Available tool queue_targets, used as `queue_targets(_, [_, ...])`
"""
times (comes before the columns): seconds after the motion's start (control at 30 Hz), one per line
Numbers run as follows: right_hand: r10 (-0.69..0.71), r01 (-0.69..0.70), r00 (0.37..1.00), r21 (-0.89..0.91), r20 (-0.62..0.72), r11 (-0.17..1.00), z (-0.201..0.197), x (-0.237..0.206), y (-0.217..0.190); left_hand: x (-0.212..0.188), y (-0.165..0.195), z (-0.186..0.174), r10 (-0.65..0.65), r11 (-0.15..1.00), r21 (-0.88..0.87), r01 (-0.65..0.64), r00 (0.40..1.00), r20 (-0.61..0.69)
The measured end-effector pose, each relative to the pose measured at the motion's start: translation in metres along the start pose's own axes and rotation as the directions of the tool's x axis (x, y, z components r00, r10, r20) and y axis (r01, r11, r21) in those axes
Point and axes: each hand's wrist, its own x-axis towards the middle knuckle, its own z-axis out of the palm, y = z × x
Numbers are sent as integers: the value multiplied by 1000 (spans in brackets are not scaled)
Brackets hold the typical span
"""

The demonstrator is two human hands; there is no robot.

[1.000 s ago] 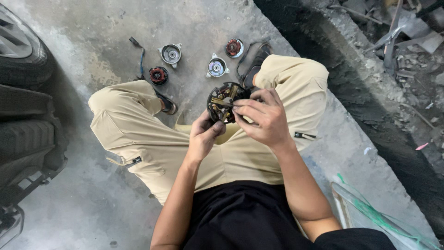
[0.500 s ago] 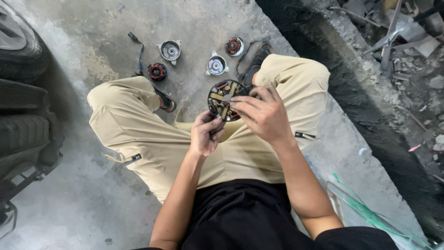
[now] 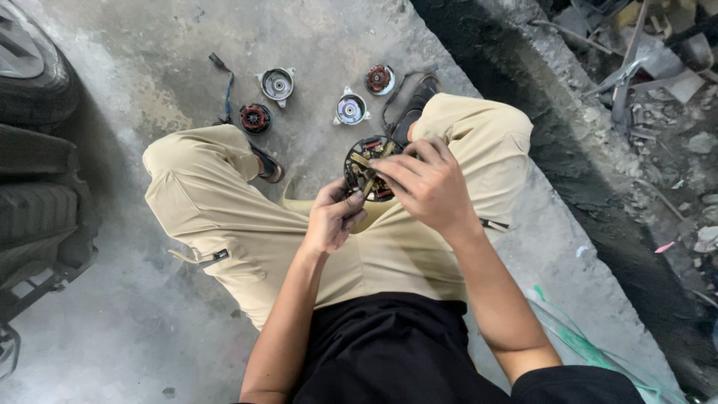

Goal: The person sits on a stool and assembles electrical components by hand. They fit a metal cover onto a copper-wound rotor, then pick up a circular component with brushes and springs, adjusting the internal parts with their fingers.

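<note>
I squat on a concrete floor in beige trousers and a black top. My left hand [image 3: 333, 218] grips the lower edge of a round black motor part [image 3: 364, 166] with brass strips and red pieces on its face. My right hand [image 3: 426, 181] covers its right side, fingers pinching at the brass strips in the middle. The part is held between my knees, above the floor.
Several small round motor parts lie on the floor ahead: a red one [image 3: 255, 118], a silver housing [image 3: 277, 83], another silver one [image 3: 351, 109], a red-brown one [image 3: 380, 78]. Black tyres [image 3: 34, 82] stand at left. Rubble and scrap [image 3: 643, 67] fill the right.
The view has shifted slightly. My right fingers have moved a little across the face of the round part; my left hand keeps its grip.
</note>
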Motion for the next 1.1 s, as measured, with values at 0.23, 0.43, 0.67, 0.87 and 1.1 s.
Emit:
queue_targets(0.23, [-61, 64, 996, -48, 72, 997, -11, 15, 2, -4, 7, 6, -33, 999, 20, 32, 998, 45])
queue_targets(0.43, [-97, 78, 980, 116, 172, 990, -6, 15, 17, 0, 9, 2, -12, 993, -120, 19, 998, 60])
queue_targets(0.67, [40, -46, 999, 232, 32, 972, 4, 8, 12, 2, 0, -3, 37, 963, -268, -38, 999, -10])
queue_targets(0.87, [193, -221, 975, 363, 112, 905, -2, 6, 13, 4, 3, 8, 53, 966, -245, -76, 994, -98])
queue_targets(1.1, [256, -201, 965, 470, -56, 860, -10, -19, 17, 5, 9, 12, 73, 961, -260, -90, 995, -72])
